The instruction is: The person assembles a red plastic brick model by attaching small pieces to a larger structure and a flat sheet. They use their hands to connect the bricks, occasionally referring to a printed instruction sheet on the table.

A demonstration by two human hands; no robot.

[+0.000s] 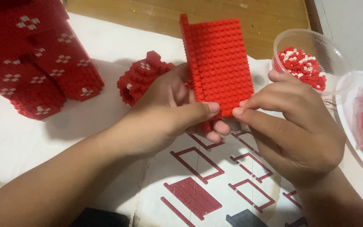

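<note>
Left hand (pixel 164 115) and right hand (pixel 290 122) both pinched the red studded plate (pixel 221 63), held upright at centre. Bowl of bricks (pixel 305 63) sat at two o'clock; red brick model (pixel 34 59) at ten.

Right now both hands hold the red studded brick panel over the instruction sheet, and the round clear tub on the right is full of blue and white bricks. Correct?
Not quite. The head view shows the clear tub holding red and white bricks, not blue. The rest stands: the left hand and right hand both hold the red studded brick panel over the instruction sheet.
</note>
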